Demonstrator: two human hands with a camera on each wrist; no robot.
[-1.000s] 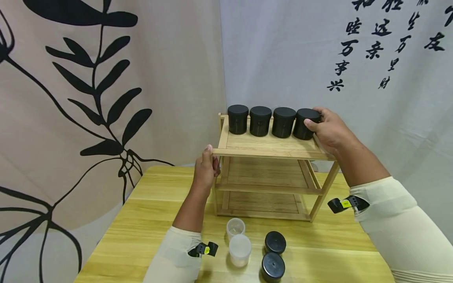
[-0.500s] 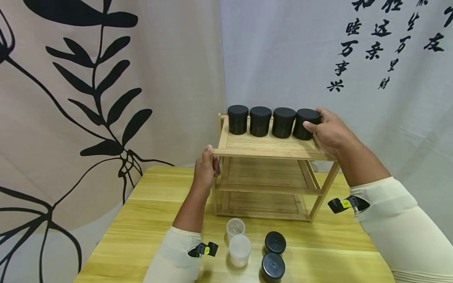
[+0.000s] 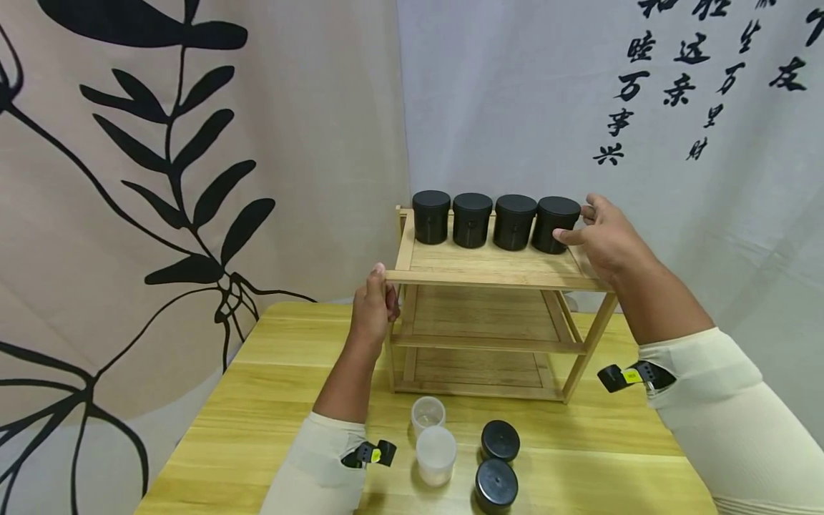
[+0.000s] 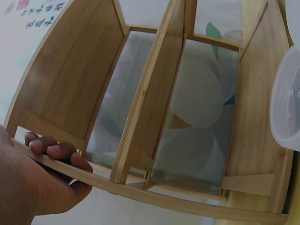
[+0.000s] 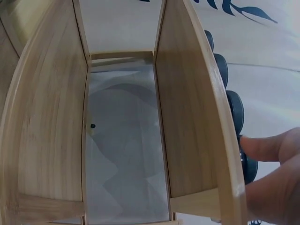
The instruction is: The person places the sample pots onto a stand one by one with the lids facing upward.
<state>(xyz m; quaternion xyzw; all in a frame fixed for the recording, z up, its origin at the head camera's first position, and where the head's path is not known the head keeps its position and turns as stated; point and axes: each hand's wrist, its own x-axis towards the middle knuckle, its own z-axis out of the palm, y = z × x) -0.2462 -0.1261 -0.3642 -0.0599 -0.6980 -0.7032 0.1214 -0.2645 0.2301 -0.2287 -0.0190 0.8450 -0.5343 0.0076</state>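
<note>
Fingers (image 3: 582, 212) of right hand (image 3: 605, 239) loosely spread, thumb and fingertips touching rightmost black jar (image 3: 555, 224), not wrapped round it. Jar stands upright at right end of row of four on top shelf of wooden rack (image 3: 489, 268). Left hand (image 3: 373, 307) grips front left corner of top shelf, fingers (image 4: 51, 150) curled over edge, thumb underneath. Rack stands on desk (image 3: 270, 400). Two clear cups (image 3: 433, 436) and two black lids (image 3: 498, 461) lie on desk before rack.
</note>
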